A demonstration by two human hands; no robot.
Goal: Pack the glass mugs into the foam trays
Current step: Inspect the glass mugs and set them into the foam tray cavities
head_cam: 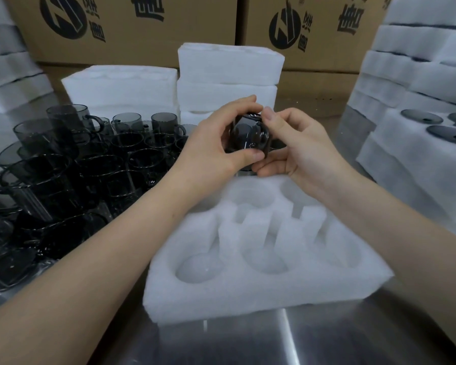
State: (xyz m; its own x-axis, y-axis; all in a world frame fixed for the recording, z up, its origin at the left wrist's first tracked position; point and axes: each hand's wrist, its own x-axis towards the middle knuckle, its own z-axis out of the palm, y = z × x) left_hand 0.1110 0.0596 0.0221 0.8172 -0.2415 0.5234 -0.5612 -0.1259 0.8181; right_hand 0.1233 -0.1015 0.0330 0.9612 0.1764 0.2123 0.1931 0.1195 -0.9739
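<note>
Head view: left hand [216, 143], right hand [298, 154] around mug [245, 135], perhaps sideways.

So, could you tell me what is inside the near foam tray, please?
The foam tray shows empty pockets; the left hand, right hand and mug cover its far edge.

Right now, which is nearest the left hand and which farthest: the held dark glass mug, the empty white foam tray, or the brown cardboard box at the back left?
1. The dark glass mug: gripped by the left hand itself.
2. The empty white foam tray: just below the hand, in front.
3. The brown cardboard box: far behind, back left.
</note>
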